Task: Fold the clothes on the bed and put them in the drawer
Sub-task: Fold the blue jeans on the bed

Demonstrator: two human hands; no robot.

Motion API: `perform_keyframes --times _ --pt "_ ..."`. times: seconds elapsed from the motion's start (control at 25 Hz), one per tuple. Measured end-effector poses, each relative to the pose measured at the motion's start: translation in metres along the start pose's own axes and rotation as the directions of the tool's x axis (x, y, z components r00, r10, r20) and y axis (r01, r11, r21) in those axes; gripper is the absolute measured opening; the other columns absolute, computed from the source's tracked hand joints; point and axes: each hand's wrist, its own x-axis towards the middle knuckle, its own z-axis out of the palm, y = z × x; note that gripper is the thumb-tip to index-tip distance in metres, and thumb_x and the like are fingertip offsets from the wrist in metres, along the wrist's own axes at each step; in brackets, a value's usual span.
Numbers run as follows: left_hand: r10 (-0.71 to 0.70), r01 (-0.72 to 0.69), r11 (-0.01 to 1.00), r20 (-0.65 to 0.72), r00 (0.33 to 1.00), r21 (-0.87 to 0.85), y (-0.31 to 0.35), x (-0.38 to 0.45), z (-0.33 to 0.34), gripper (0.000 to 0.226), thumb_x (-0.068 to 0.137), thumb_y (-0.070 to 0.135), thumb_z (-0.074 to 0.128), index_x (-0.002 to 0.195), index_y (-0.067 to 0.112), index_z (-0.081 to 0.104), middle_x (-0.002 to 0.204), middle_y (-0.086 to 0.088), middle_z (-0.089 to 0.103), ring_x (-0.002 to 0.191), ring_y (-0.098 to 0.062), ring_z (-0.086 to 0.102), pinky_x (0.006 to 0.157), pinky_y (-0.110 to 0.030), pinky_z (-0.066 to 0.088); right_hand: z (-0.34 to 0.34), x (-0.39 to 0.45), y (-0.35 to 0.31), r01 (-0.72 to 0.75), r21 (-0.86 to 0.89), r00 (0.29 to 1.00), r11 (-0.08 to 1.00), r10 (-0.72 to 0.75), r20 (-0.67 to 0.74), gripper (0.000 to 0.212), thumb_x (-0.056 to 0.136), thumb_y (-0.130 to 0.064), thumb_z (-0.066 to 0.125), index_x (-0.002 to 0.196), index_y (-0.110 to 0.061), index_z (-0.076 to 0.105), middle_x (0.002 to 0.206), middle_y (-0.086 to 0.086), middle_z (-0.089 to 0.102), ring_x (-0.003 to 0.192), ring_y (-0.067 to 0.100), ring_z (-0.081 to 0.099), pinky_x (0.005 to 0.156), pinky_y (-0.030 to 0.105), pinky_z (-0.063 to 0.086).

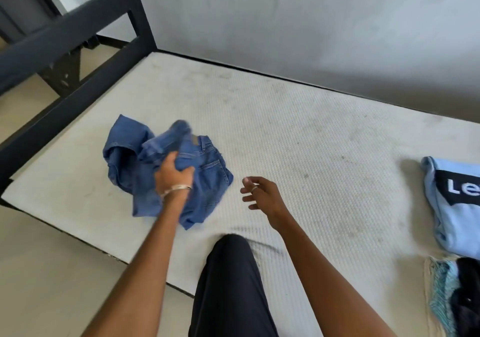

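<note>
Left hand bunching the jeans, right hand loose above the mattress.

The left hand [173, 172] has its fingers curled into a fold of the blue denim jeans [166, 165], gripping the cloth from above, a thin metal bangle [176, 189] at the wrist and the forearm reaching in from below. The right hand [261, 194] hovers just beside the jeans, fingers spread and slack, holding nothing, a ring on one finger. The jeans lie crumpled, stiff and creased, on the pale, finely textured mattress [298, 129]. A soft light-blue shirt [452, 207] with a black printed band lies well apart at the right edge, above a fringed teal cloth [441, 290]. A black metal bed frame [78, 38] borders the mattress.
</note>
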Motion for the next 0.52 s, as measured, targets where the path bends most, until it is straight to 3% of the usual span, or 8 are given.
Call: perform_keyframes --times 0.08,0.16,0.24,0.32,0.36,0.4,0.48,0.52 --pt "0.274 -0.273 0.962 0.073 0.959 -0.022 0.045 -0.069 0.026 0.028 0.083 0.019 0.065 0.111 0.021 0.064 0.097 -0.008 0.071 0.088 -0.032 0.065 0.068 -0.034 0.049 -0.004 -0.018 -0.025 0.113 0.146 0.993 0.983 -0.118 0.030 0.049 0.086 -0.049 0.069 0.125 -0.022 0.057 0.111 0.004 0.071 0.094 0.018 0.071 0.077 0.036 0.058" --pt "0.448 -0.441 0.893 0.246 0.860 -0.083 0.078 -0.141 0.054 0.022 0.086 0.012 0.059 0.107 0.010 0.064 0.095 -0.013 0.070 0.087 -0.033 0.065 0.069 -0.039 0.049 -0.026 -0.032 -0.041 0.232 0.257 0.971 0.938 -0.208 -0.114 0.042 0.083 -0.028 0.078 0.118 -0.014 0.060 0.107 0.008 0.073 0.095 0.024 0.072 0.076 0.039 0.060" --pt "0.528 -0.390 0.848 0.509 0.680 -0.358 0.095 -0.188 0.070 0.029 0.084 0.005 0.061 0.113 0.005 0.062 0.099 -0.010 0.070 0.091 -0.026 0.067 0.078 -0.040 0.054 -0.079 -0.051 -0.047 0.290 0.195 0.912 0.937 -0.209 -0.353 0.021 0.078 -0.001 0.074 0.097 -0.006 0.067 0.090 0.012 0.074 0.085 0.033 0.072 0.071 0.043 0.060" --pt "0.544 -0.121 0.825 0.718 0.434 -0.553 0.105 -0.213 0.074 0.035 0.086 0.001 0.064 0.121 0.003 0.062 0.107 -0.004 0.070 0.100 -0.017 0.067 0.087 -0.034 0.056 -0.145 -0.081 -0.049 0.314 0.162 0.862 0.936 -0.210 -0.461 0.021 0.077 0.012 0.062 0.090 -0.004 0.067 0.083 0.012 0.072 0.080 0.034 0.069 0.067 0.042 0.058" --pt "0.494 0.007 0.835 0.755 0.431 -0.550 0.112 -0.219 0.074 0.029 0.089 0.000 0.062 0.117 0.002 0.065 0.105 -0.006 0.071 0.098 -0.019 0.069 0.084 -0.033 0.057 -0.173 -0.098 -0.056 0.357 0.154 0.837 0.921 -0.242 -0.491 0.023 0.078 0.012 0.058 0.092 -0.003 0.067 0.085 0.011 0.073 0.080 0.031 0.069 0.068 0.041 0.059" --pt "0.432 0.132 0.822 0.757 0.491 -0.554 0.125 -0.221 0.074 0.019 0.091 0.001 0.061 0.108 0.002 0.068 0.097 -0.012 0.072 0.086 -0.022 0.070 0.075 -0.035 0.059 -0.196 -0.115 -0.064 0.408 0.150 0.809 0.901 -0.281 -0.516 0.024 0.081 0.012 0.056 0.094 -0.004 0.067 0.087 0.010 0.073 0.081 0.027 0.070 0.070 0.039 0.059" --pt "0.287 0.118 0.808 0.560 0.777 -0.578 0.155 -0.211 0.077 0.009 0.091 0.004 0.060 0.095 0.005 0.068 0.079 -0.013 0.070 0.064 -0.024 0.066 0.060 -0.036 0.060 -0.229 -0.141 -0.091 0.479 0.156 0.783 0.864 -0.340 -0.521 0.022 0.087 0.010 0.055 0.093 -0.007 0.068 0.085 0.005 0.074 0.080 0.021 0.070 0.072 0.036 0.059" --pt "0.281 0.024 0.819 0.436 0.855 -0.573 0.173 -0.200 0.079 0.009 0.089 0.005 0.062 0.096 0.007 0.068 0.078 -0.009 0.069 0.064 -0.024 0.065 0.062 -0.037 0.060 -0.242 -0.154 -0.108 0.505 0.172 0.786 0.846 -0.367 -0.498 0.020 0.089 0.008 0.054 0.091 -0.006 0.068 0.082 0.004 0.073 0.078 0.021 0.069 0.073 0.037 0.059"
